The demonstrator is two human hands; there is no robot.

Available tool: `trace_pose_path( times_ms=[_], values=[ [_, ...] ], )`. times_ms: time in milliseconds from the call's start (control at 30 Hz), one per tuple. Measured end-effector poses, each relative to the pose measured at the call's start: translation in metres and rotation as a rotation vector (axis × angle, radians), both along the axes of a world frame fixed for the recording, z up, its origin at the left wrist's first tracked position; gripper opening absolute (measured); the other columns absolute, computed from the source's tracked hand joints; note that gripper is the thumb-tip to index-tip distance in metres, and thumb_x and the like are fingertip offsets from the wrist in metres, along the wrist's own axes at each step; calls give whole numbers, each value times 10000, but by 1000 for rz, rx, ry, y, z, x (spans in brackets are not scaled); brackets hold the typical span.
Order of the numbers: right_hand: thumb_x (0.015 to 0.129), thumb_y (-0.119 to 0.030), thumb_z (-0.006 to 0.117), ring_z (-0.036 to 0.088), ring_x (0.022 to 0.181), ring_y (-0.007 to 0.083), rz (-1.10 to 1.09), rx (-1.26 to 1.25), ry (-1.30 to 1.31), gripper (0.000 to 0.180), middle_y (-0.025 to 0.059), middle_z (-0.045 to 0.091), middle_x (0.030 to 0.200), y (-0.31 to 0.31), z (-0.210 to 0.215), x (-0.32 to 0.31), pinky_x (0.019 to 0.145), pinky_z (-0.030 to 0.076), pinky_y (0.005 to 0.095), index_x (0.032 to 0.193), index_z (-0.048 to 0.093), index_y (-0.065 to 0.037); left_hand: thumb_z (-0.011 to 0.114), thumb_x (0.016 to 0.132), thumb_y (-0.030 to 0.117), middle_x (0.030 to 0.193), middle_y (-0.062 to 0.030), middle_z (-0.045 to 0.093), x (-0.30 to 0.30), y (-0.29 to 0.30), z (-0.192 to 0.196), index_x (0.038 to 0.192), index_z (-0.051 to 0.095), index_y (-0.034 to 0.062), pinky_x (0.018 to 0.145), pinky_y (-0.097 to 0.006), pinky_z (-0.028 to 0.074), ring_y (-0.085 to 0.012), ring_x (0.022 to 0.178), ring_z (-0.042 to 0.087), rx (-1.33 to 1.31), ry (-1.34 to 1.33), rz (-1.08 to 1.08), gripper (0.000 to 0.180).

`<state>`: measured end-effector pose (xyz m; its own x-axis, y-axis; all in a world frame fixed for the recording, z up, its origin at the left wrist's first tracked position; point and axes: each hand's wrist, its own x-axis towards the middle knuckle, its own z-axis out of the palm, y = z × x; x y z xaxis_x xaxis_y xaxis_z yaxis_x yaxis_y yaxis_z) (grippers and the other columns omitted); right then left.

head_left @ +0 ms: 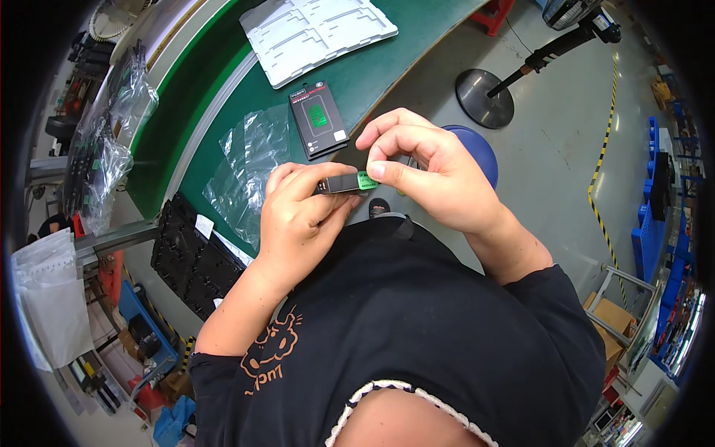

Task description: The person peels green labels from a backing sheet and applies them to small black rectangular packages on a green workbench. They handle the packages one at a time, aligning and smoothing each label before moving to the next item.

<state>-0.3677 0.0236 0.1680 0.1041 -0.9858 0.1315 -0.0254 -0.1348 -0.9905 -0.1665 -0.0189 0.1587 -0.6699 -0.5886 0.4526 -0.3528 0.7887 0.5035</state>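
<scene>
My left hand (299, 211) is closed around a narrow black box (340, 183), held in front of my body above the table's near edge. A green sticker (366, 179) with dark print covers the box's right end. My right hand (439, 167) has its thumb and bent index finger at the sticker's outer edge, with the other fingers curled; whether part of the sticker lies between them is hard to see. Just beyond my hands, a flat black package (319, 119) with a green panel and a white label lies on the green table (223, 145).
Clear plastic bags (246, 167) lie left of the package, and a white moulded tray (316, 37) sits farther back. Black trays (195, 249) are at my left. A blue round stool (474, 153) and a black fan stand (485, 97) are on the right.
</scene>
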Motion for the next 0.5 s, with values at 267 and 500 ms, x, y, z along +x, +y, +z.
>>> trace_pose_path(
  times_ms=[267,500],
  values=[
    [862,-39,617,556,990,176,-72,-164,206,40,100,583,1071,3,2,3,864,439,297,839,609,-6,768,700,69,984,-22,681,0,1,-2,781,709,61,799,-369,427,-223,829,619,-10,-13,2,100],
    [847,-23,617,543,1002,245,-134,-315,415,40,121,569,1064,9,8,8,866,435,336,829,584,-9,763,706,61,981,-17,681,1,3,-3,769,709,62,796,-370,428,-204,832,627,-26,7,3,83]
  ],
)
